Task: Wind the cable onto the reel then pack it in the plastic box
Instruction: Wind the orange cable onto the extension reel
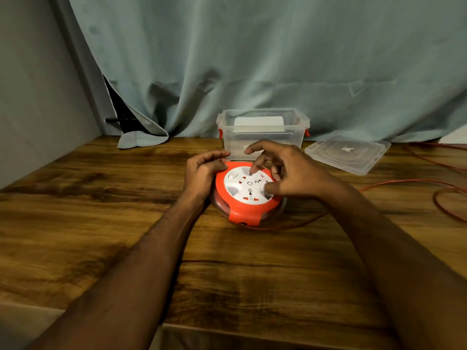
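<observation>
1. Reel [249, 195] flat on desk [101, 223], near centre.
2. Left hand [202, 173] against reel's left edge; right hand [285, 173] over its top face, fingertips touching.
3. Plastic box [262, 130] directly behind reel, open, at desk's rear.
4. Lid [347, 151] flat on desk, just right of box.
5. Cable [417, 184] leaving reel's front right, running rightward, looping at desk's right edge.
6. Curtain [252, 59] behind box and lid.

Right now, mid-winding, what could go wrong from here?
Much orange cable lies looped loose on the table at the right; it may tangle or snag while winding. The left hand grips only the reel rim, so the reel could slide. The box already holds something white, so space may be tight.
</observation>
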A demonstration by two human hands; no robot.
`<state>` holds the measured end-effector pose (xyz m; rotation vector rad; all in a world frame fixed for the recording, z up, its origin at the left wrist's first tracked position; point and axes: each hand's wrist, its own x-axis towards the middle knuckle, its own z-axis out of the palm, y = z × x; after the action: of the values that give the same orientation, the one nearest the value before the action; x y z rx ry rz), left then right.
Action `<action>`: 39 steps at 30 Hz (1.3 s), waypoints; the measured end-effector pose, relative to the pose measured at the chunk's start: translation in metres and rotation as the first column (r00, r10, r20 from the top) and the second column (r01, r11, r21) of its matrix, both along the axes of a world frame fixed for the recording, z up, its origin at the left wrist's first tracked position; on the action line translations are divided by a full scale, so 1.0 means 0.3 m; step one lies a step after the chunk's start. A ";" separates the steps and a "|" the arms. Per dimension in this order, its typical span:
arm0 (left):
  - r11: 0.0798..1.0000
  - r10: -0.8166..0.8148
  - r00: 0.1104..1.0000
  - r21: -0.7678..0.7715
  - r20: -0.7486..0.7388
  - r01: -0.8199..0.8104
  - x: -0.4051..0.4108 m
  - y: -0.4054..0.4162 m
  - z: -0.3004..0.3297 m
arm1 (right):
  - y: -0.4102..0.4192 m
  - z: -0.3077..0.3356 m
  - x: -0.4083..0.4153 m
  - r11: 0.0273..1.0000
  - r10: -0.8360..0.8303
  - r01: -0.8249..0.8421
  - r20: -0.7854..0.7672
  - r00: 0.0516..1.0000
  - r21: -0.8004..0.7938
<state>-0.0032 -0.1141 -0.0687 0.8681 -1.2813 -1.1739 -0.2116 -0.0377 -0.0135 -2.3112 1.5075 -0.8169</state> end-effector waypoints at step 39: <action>1.000 -0.006 1.000 -0.024 -0.021 0.006 -0.008 0.014 0.012 | 0.016 -0.013 0.097 0.992 -0.100 0.086 -0.168 0.981 -0.090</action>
<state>-0.0056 -0.1101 -0.0652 0.8330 -1.2790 -1.1674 -0.1825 -0.0329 -0.0174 -2.4419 1.6955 -0.7314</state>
